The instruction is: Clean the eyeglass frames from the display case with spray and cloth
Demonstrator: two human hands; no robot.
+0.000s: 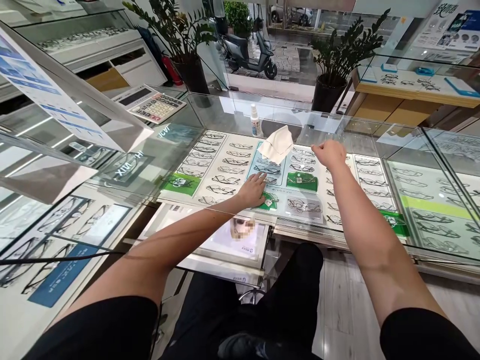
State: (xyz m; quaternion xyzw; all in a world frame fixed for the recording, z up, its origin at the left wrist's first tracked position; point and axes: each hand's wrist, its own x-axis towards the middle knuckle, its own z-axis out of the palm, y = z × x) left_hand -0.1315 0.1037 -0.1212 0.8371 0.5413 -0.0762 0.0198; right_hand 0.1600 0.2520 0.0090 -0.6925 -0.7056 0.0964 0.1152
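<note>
My left hand (254, 190) lies flat on the glass top of a display case (322, 125), fingers stretched out. Under the glass are rows of eyeglasses (221, 189), some on green cards (302, 181). My right hand (330, 154) is closed at the far right of the cloth, its thumb side toward the left; whatever it may hold is hidden. Between and beyond my hands a cream cloth (276, 144) lies crumpled on the glass, a thin dark line across it. A small white spray bottle (255, 121) stands upright just behind the cloth.
A large-key calculator (157, 106) sits at the back left, near a tilted sign board (63, 90). Below the case a drawer (225, 260) is pulled out above my legs. Two potted plants (328, 92) stand behind the counter. A black cable (63, 258) crosses at left.
</note>
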